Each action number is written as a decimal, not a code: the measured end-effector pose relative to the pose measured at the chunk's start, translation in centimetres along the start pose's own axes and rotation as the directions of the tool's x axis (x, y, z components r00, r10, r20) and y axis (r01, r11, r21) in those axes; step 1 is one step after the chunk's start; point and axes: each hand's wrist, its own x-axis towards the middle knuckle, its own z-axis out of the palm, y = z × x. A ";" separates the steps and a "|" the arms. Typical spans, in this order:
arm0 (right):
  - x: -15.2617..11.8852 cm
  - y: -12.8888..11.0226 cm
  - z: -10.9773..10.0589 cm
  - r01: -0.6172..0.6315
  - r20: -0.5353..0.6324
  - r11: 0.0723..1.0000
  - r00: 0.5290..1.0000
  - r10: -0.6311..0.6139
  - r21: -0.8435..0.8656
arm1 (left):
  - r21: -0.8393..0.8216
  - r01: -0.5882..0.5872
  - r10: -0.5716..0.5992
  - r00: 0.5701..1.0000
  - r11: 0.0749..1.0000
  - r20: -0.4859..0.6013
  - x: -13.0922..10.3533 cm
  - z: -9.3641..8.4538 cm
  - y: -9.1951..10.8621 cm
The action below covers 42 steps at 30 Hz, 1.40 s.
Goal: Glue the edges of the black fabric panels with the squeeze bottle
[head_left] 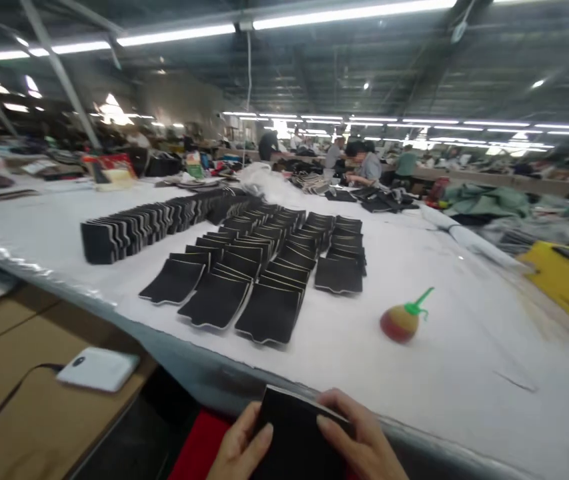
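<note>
Both my hands hold a stack of black cut pieces at the bottom edge of the view, just below the table's near edge. My left hand grips its left side and my right hand grips its right side, with fingers over the top piece. On the white table in front lie several overlapping rows of the same black pieces, fanned out towards the back. A small squeeze bottle with a green nozzle stands to their right.
A white power bank with a cable rests on a brown surface at lower left. A yellow tray sits at the far right. Other people work at tables in the background. Red material shows below my hands.
</note>
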 end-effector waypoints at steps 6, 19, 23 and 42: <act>-1.5 1.6 -0.6 -0.083 0.145 0.996 0.986 0.086 -0.031 | 0.499 -0.005 -0.091 0.981 0.867 0.168 0.4 -0.7 1.2; -2.8 0.7 -1.1 0.141 0.229 0.928 0.971 -0.063 -0.344 | 0.548 0.254 -0.479 0.819 0.797 0.316 1.9 0.9 2.3; -3.1 0.3 -0.5 0.250 0.246 0.866 0.957 -0.153 -0.433 | 0.507 0.306 -0.508 0.797 0.806 0.326 2.0 1.2 2.6; -3.5 1.6 1.4 0.432 0.383 0.622 0.897 -0.220 -0.653 | 0.571 0.204 -0.448 0.832 0.795 0.327 1.5 1.3 1.3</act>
